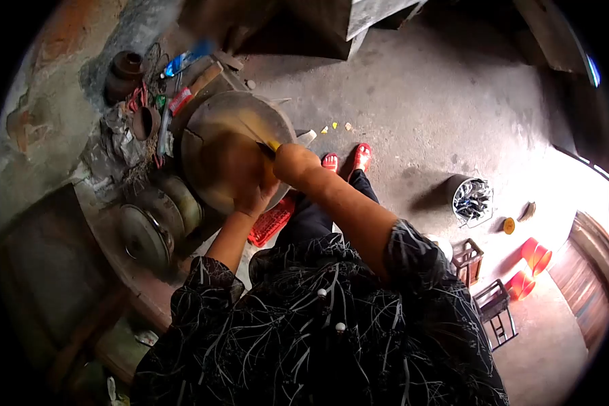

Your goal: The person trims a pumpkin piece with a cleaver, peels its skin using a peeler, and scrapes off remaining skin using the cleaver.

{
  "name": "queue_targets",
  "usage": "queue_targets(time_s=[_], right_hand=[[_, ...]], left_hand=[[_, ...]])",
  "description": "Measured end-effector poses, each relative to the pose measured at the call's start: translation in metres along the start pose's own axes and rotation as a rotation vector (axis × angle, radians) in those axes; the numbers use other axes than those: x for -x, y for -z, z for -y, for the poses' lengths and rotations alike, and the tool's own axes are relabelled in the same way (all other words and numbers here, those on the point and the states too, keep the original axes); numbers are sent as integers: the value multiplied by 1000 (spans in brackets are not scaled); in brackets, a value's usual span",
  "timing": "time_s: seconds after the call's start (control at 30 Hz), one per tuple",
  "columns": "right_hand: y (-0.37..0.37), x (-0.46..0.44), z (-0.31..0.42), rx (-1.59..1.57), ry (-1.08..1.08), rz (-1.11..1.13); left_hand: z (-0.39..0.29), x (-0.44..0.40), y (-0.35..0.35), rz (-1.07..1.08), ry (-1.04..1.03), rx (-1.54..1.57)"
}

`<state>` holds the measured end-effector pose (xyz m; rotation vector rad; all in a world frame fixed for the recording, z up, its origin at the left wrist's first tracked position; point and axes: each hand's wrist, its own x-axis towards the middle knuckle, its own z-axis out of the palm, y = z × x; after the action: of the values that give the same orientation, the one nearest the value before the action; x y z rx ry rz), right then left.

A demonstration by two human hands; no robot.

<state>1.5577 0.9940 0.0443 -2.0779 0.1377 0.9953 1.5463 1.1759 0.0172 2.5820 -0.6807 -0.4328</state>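
Observation:
My left hand (pixel 256 196) grips the near edge of a dark brown, round, blurred thing (pixel 227 162). Motion smears that thing, so whether it is a bowl or something solid does not show. Just right of it, my right hand (pixel 295 164) is closed around a tool with a yellow handle (pixel 273 145). The tool's far end blurs across a large round grey surface (pixel 213 111) beneath both hands. A yellowish smear crosses that surface, and its kind is unclear.
Left of the hands stand a lidded metal pot (pixel 144 237), a brown jar (pixel 126 73) and crumpled plastic (pixel 122 139). A red basket (pixel 272 222) sits below. On the floor to the right are a bucket (pixel 472 200), small stools (pixel 495 306) and red plastic containers (pixel 536 256).

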Motion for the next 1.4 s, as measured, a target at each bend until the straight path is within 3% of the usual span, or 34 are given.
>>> queue_targets(time_s=[0.07, 0.1, 0.13, 0.2, 0.23, 0.27, 0.33, 0.4, 0.47, 0.5, 0.6, 0.67, 0.8, 0.9, 0.97, 1.23, 1.4], right_hand=[[-22, -11, -4, -34, -78, -96], [-19, -5, -7, -21, -100, -88], [-16, -4, -17, -10, -3, -126], [-15, -3, -41, 352, 218, 8], [-20, 4, -51, 352, 212, 15], [-25, 14, -60, 20, 118, -219], [-35, 28, -62, -351, -138, -525], [-37, 45, -63, 5, 16, -480], [-46, 55, -52, 237, 110, -328], [-50, 59, -40, 301, 162, -340], [-33, 79, -3, 152, -48, -163], [-36, 82, 2, 160, -49, -163], [-40, 88, 6, 48, -79, -99], [-45, 87, 3, 98, -22, -241], [-25, 90, 13, -4, -90, -70], [-18, 67, 13, 59, -79, -49], [-4, 45, 17, 27, -155, 1]], left_hand=[[8, -1, -4, -273, -226, -155], [-21, -13, 20, -388, -233, -104], [-11, -17, 18, -398, -234, -98], [2, 1, 6, -281, -170, -52], [8, 5, 1, -332, -212, -12], [13, 5, -1, -336, -213, -9], [20, 11, -3, -331, -187, 121], [21, 12, -6, -293, -158, 168], [13, 9, -6, -461, -97, 195], [23, 13, -11, -399, -70, 222], [50, 22, -30, -313, -35, 348], [53, 23, -30, -260, -40, 440], [49, 24, -32, -277, 10, 362], [34, 18, -21, -336, -19, 307], [26, 13, -13, -390, -58, 274], [25, 8, -17, -480, -172, 64], [18, 10, -11, -439, -90, 10]])
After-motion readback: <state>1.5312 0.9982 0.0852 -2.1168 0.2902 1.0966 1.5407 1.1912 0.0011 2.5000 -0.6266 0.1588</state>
